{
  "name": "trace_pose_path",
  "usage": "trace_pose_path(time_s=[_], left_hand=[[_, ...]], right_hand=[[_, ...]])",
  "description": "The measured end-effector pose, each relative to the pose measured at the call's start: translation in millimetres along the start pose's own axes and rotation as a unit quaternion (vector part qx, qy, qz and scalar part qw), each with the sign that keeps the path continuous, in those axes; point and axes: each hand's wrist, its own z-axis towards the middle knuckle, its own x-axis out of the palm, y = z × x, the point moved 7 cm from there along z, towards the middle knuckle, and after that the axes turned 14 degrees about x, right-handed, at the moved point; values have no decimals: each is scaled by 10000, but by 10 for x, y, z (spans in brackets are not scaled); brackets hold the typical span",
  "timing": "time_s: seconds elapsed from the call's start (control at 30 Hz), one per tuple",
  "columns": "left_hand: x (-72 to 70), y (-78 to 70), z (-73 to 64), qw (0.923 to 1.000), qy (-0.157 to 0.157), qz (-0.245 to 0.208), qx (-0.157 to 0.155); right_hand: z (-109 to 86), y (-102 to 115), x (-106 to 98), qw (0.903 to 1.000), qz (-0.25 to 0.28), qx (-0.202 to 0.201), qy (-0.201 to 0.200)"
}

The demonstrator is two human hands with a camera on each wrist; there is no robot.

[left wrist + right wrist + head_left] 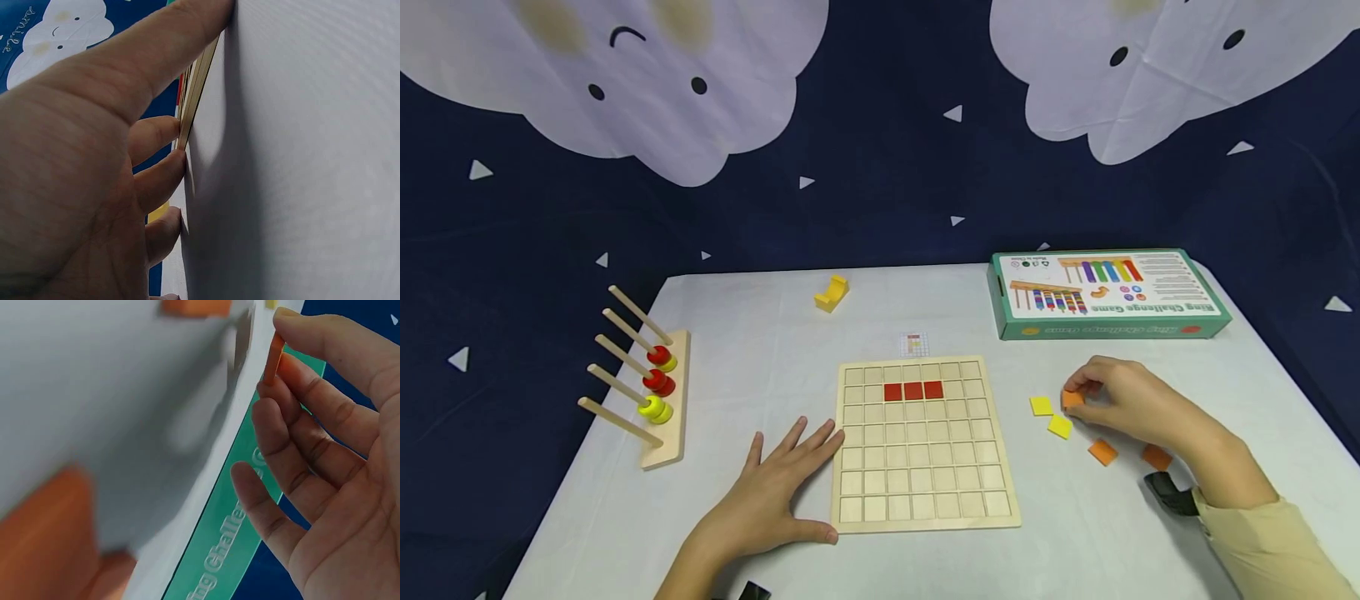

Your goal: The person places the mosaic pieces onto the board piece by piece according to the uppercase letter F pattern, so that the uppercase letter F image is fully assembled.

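A wooden grid board (pixel 925 483) lies mid-table with three red square tiles (pixel 913 391) side by side near its top. My left hand (pixel 767 500) is spread flat, its fingertips and thumb at the board's left edge; in the left wrist view the fingers touch the board's side (pixel 199 87). To the right of the board, my right hand (pixel 1123 400) pinches an orange square tile (pixel 274 359) between thumb and fingers. Two yellow tiles (pixel 1060 427) lie beside that hand. Two other orange tiles (pixel 1102 452) rest nearer me, one partly under the wrist.
At left stands a wooden peg rack (pixel 674 408) with red and yellow rings. A yellow curved block (pixel 832 293) sits at the back. Above the board lies a small printed pattern card (pixel 914 344). A green game box (pixel 1112 332) occupies the back right.
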Motion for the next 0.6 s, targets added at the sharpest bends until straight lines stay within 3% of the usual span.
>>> trace_pose_path(time_s=[0.3,0.6], left_hand=[[-5,-7,6,10000,23,17,-30],[-15,-15,2,10000,35,8,-24]], right_hand=[[98,326,6,9983,215,-535,-24],[222,711,65,9961,471,-723,189]])
